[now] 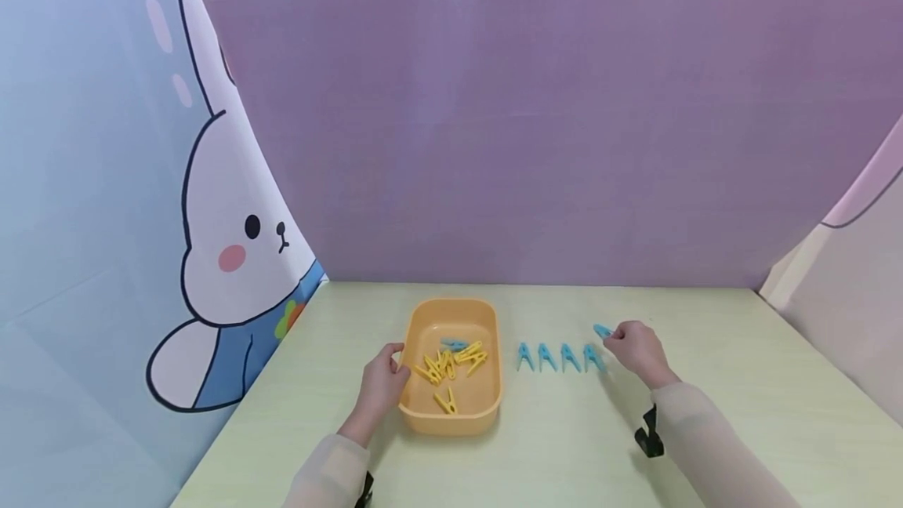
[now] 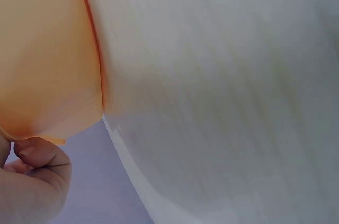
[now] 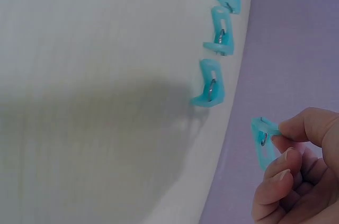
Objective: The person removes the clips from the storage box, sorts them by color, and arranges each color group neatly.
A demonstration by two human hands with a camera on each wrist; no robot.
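My left hand (image 1: 383, 383) grips the left rim of an orange plastic basin (image 1: 455, 423); in the left wrist view its thumb and finger pinch that rim. Inside the basin lie several yellow clothespins (image 1: 446, 400) and a blue clothespin (image 1: 455, 344) near the far side. Between thumb and fingertip, my right hand (image 1: 640, 351) pinches another blue clothespin (image 3: 264, 144), raised above the table. Several blue clothespins stand in a row to the basin's right, and the rightmost row clothespin (image 1: 592, 357) is closest to the right hand.
The pale table (image 1: 550, 445) extends to a purple backdrop (image 1: 536, 116) behind. At the left hangs a blue sheet with a white cartoon rabbit (image 1: 240, 257). A pale wall panel (image 1: 854, 296) borders the right side.
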